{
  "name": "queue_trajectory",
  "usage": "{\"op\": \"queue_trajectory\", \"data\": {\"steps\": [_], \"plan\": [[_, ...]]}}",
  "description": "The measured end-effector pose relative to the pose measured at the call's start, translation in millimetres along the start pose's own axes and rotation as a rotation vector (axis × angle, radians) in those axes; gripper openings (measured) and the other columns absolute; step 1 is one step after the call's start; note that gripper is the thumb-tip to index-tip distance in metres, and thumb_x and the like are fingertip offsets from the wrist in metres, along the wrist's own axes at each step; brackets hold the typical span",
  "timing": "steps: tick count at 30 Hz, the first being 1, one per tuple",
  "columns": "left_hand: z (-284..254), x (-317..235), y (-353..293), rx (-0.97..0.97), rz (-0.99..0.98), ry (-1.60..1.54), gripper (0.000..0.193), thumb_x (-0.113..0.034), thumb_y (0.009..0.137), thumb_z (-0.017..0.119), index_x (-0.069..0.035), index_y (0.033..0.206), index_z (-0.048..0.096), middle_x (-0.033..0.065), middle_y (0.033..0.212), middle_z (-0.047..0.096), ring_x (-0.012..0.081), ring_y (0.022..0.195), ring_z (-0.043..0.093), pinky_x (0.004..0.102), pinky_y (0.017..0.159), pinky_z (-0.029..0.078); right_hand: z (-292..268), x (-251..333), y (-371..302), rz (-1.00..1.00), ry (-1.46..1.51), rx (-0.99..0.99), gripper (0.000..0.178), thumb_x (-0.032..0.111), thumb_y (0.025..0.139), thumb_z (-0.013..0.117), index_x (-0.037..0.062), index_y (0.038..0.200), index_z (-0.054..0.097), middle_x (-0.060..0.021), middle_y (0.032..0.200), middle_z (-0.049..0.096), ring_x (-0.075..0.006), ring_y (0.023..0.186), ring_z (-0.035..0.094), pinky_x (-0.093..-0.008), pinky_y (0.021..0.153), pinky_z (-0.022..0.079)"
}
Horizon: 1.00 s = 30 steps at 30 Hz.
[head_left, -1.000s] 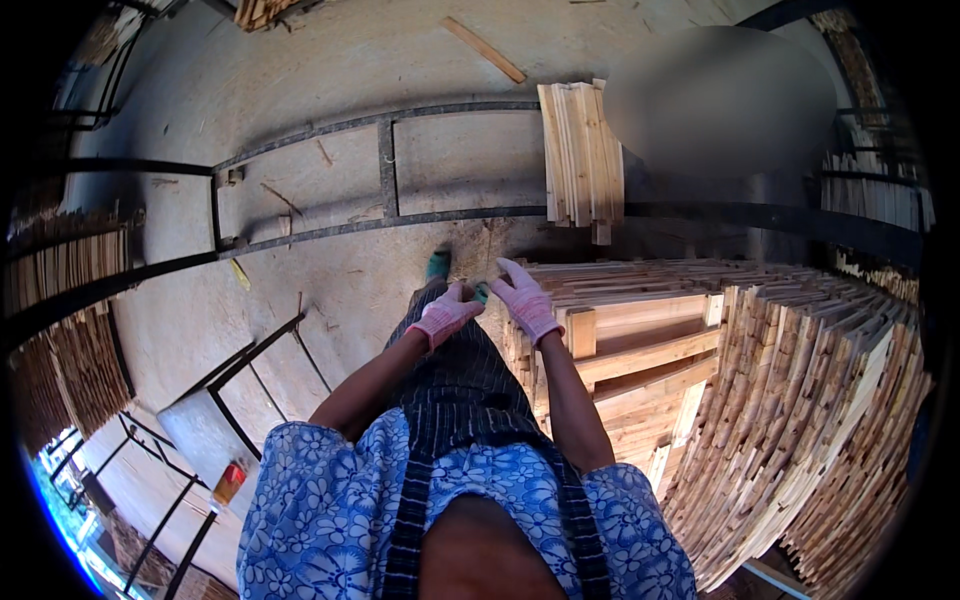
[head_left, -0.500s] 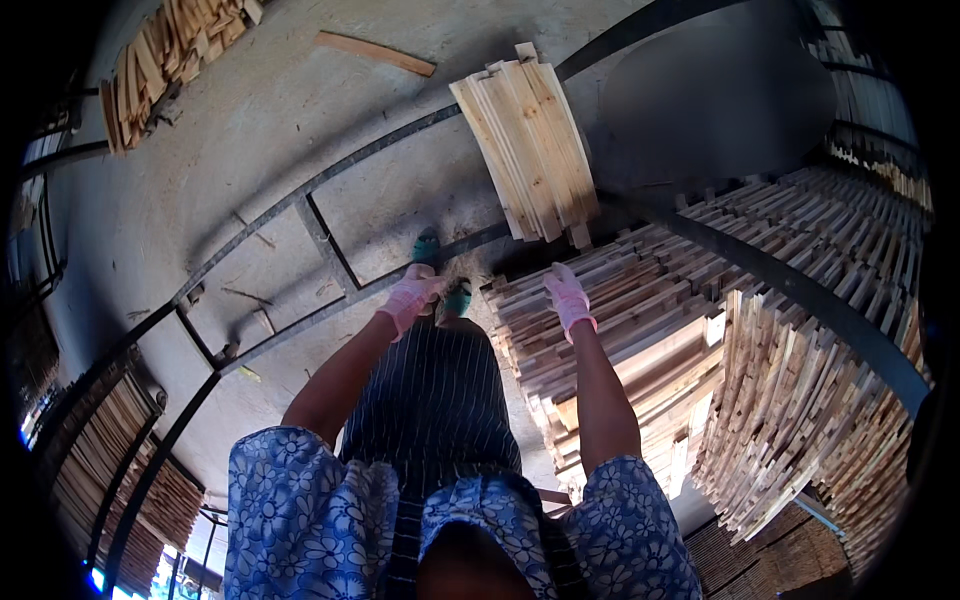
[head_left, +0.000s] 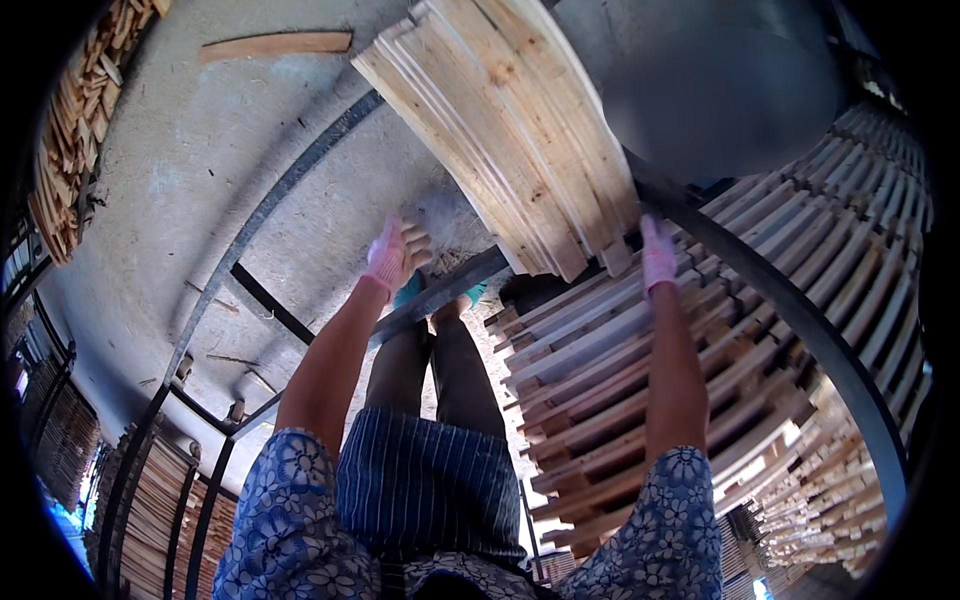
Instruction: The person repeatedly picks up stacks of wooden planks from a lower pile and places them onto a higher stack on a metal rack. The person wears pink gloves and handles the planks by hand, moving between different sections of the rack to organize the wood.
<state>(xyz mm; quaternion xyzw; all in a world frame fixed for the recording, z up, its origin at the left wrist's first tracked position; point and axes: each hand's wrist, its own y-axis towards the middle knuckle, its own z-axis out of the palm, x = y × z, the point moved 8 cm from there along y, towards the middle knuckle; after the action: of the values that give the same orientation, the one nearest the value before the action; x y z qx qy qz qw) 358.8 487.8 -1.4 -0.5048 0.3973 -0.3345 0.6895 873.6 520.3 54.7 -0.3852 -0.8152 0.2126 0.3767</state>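
A pile of pale wooden boards (head_left: pixel 505 140) lies ahead of me across a dark metal frame (head_left: pixel 445 288). My left hand (head_left: pixel 398 257), in a pink glove with the fingers showing skin-coloured, is held out left of the boards with its fingers apart, touching nothing. My right hand (head_left: pixel 658 250), also pink-gloved, reaches forward with its fingers stretched out. It is beside the near right corner of the boards; whether it touches them I cannot tell. Neither hand holds anything. Below my right forearm rises a tall criss-cross stack of wooden slats (head_left: pixel 600 365).
Frame bars cross in front of my legs, and a curved dark bar (head_left: pixel 780 275) runs over the slats at right. A loose wooden strip (head_left: pixel 278 45) lies on the concrete floor (head_left: pixel 290 130). Scrap wood (head_left: pixel 85 120) is heaped at far left. More stacked wood (head_left: pixel 150 490) stands behind left.
I have moved closer to the boards, which look larger now. Both arms have reached forward and spread wider apart; my right hand has come up beside the boards' near right corner.
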Motion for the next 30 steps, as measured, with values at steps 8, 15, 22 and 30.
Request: {"op": "queue_trajectory", "data": {"steps": [8,15,22,30], "plan": [[120.7,-36.4,102.9,0.061,0.06,-0.241,0.077,-0.065,0.102,0.029,-0.007,0.152,0.037,0.0186,0.154,0.043,0.0367,0.141,0.044,0.0576,0.109,0.043,75.1,-13.4,14.9,0.147,0.354,0.21,0.08,0.061,0.102,0.043,0.0003,0.155,0.036,-0.0102,0.158,0.041,-0.0203,0.143,0.038,-0.032,0.12,0.025],[78.8,-23.7,94.2,-0.074,-0.007,-0.183,0.065,-0.053,0.105,0.026,-0.011,0.151,0.043,0.0165,0.14,0.059,0.0351,0.126,0.06,0.0532,0.108,0.049,134.1,-22.5,-71.6,0.056,-0.008,0.569,0.057,0.052,0.103,0.044,0.0101,0.142,0.05,-0.0154,0.137,0.055,-0.0284,0.128,0.052,-0.0376,0.11,0.04],[-0.1,-46.4,142.1,0.121,0.159,-0.129,0.059,-0.052,0.102,0.046,-0.01,0.143,0.053,0.0153,0.137,0.062,0.0331,0.123,0.062,0.0525,0.103,0.052,129.8,131.8,40.0,-0.302,0.42,0.43,0.054,0.039,0.101,0.058,0.0043,0.142,0.054,-0.0095,0.138,0.059,-0.0245,0.126,0.055,-0.0352,0.111,0.04],[40.8,-52.6,107.7,0.014,0.128,-0.083,0.071,-0.072,0.088,0.058,-0.011,0.125,0.067,0.0111,0.114,0.071,0.0253,0.1,0.069,0.0488,0.085,0.059,222.4,116.8,53.1,0.269,0.809,0.654,0.093,0.076,0.093,0.046,0.0077,0.156,0.037,-0.0112,0.157,0.043,-0.0242,0.139,0.046,-0.0377,0.115,0.038]]}}
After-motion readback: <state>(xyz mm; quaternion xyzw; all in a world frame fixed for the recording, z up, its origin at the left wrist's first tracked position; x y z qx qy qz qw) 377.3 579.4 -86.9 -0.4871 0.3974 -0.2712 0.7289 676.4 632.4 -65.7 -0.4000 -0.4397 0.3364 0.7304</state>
